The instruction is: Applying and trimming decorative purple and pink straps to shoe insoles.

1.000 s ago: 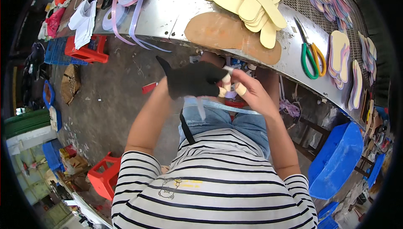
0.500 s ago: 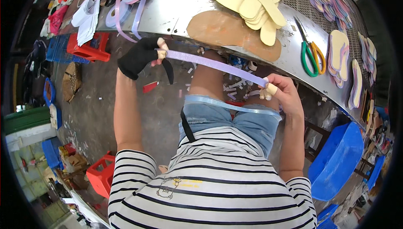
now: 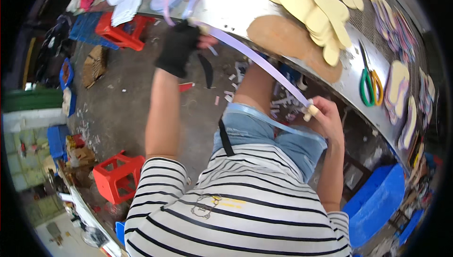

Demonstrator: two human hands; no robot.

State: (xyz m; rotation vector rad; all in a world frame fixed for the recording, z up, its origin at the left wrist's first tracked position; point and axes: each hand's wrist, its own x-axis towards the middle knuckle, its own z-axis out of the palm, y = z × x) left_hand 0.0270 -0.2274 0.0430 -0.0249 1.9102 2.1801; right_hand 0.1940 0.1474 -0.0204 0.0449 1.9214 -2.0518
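A lilac ribbon [image 3: 264, 63] is stretched and gripped by the black-gloved left hand [image 3: 180, 47] and right hand [image 3: 326, 118], with cream insoles [image 3: 318, 19] piled on the far metal workbench [image 3: 231, 0].

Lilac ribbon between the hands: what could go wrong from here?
The lilac ribbon could slip from the right hand, which seems to hold it in a small pinch. The gloved left hand might snag the pink strip hanging nearby over the table edge. The scissors lie near that edge, so a wide swing might knock them.
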